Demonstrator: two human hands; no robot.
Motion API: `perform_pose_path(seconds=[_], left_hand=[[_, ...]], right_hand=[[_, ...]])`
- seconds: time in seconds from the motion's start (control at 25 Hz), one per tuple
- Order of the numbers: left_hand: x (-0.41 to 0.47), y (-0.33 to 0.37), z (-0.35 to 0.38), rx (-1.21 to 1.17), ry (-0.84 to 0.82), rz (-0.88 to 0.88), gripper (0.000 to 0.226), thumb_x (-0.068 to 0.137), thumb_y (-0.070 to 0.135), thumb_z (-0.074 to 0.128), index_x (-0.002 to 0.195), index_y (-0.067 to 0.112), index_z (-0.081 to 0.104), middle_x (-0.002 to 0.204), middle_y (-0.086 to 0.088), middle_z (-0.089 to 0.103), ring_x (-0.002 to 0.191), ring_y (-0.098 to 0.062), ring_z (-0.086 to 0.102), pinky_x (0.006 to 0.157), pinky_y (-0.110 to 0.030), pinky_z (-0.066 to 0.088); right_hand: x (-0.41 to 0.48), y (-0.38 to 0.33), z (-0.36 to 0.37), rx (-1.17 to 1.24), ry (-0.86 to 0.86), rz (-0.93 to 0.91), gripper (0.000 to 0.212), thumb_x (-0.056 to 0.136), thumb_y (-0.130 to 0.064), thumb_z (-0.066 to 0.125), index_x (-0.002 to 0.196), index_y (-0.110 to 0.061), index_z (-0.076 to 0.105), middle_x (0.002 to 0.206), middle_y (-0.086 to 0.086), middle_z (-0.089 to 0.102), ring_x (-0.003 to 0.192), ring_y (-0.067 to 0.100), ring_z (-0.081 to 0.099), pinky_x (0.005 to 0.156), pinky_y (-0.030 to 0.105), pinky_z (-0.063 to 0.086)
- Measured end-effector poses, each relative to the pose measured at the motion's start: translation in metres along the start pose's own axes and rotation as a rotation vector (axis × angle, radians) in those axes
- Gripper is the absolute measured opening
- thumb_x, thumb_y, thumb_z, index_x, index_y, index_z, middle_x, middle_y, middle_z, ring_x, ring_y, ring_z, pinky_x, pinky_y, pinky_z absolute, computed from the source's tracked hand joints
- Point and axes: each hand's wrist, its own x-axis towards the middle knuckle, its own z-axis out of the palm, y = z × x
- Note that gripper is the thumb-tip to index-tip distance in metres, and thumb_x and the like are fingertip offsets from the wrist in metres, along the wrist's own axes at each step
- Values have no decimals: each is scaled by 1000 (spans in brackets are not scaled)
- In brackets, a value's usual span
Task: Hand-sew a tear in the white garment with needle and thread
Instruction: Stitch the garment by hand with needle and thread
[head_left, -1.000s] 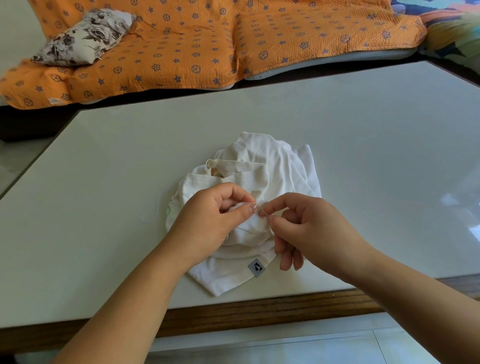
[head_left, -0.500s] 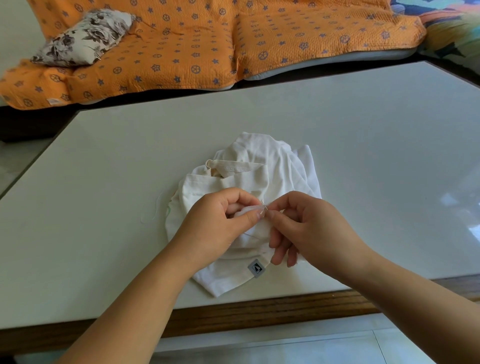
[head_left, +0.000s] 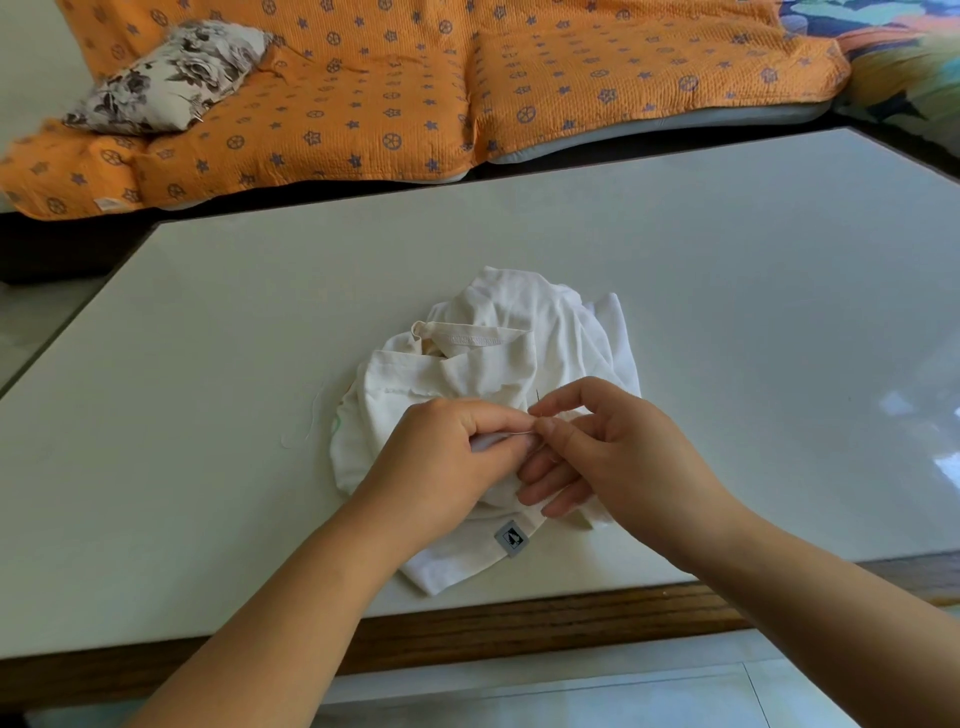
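L hand pinches garment fold | R hand pinches needle, tip above grip | prog: mid-stitch prob; tear hidden, seam left unk

The garment is bunched on the bench near its front edge, and a loose thread is laid just to its left. Over the garment's near part a fold is gripped by the left hand, and the needle is pinched by the right hand beside it. Behind the bench a sofa is set, with a pillow on its left end.
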Motion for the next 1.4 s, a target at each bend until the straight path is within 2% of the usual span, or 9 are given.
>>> perform_pose_path(seconds=[0.24,0.4,0.48,0.6,0.72,0.88,1.08,1.28,1.4], left_hand=[[1,0,1,42,-3,37,18,87,20,71,95,35,76,90,18,73,90,9,64,79,-4,44],[-2,1,1,16,-39,19,13,87,28,73,92,39,76,90,23,73,91,11,63,79,-3,44],[-2,3,0,-22,-62,-10,13,85,30,73,88,43,74,90,26,72,91,11,64,79,-4,44],[1,3,-2,-72,-100,-45,12,85,28,74,87,40,75,90,24,74,92,9,65,80,-6,46],[1,4,-5,-116,-132,-72,11,85,24,73,88,35,76,91,22,74,94,9,66,81,-6,46],[1,5,-7,-181,-150,-97,10,86,22,73,92,28,77,93,20,75,95,8,66,82,-6,47],[1,5,-9,-168,-184,-97,10,86,25,71,91,32,76,92,20,75,95,8,66,81,-6,47],[1,4,-12,-169,-136,-138,8,83,29,74,91,32,77,91,18,76,93,5,67,81,-11,49],[1,5,-14,-168,-121,-135,10,83,29,74,92,28,78,89,14,76,89,3,69,79,-11,50]], right_hand=[[1,-7,-3,-117,41,22,11,104,-24,45,97,-19,52,71,7,74,61,25,72,51,32,54],[12,-15,-18,-242,245,-59,13,102,-24,46,92,-20,53,75,1,71,51,15,67,43,26,45],[18,-20,-27,-97,274,-66,13,102,-22,48,94,-14,55,88,0,72,54,16,69,43,24,47],[22,-28,-37,449,169,-12,15,105,-13,42,99,-3,51,94,16,75,65,28,74,49,26,55],[30,-29,-48,653,221,-44,14,105,-5,37,99,-4,49,92,25,72,88,37,74,74,40,63],[43,-18,-58,278,471,-140,14,105,-14,39,97,-13,50,96,9,75,95,19,73,95,41,55],[45,-10,-60,-128,615,-267,14,105,-22,41,93,-27,47,86,-6,75,91,7,71,95,40,54],[16,-29,-39,-308,176,-218,11,102,-19,46,93,-21,50,85,-6,76,59,15,71,52,25,55],[0,-26,-24,-494,-87,-147,10,100,-22,50,91,-21,54,75,-10,74,55,13,69,51,21,51]])
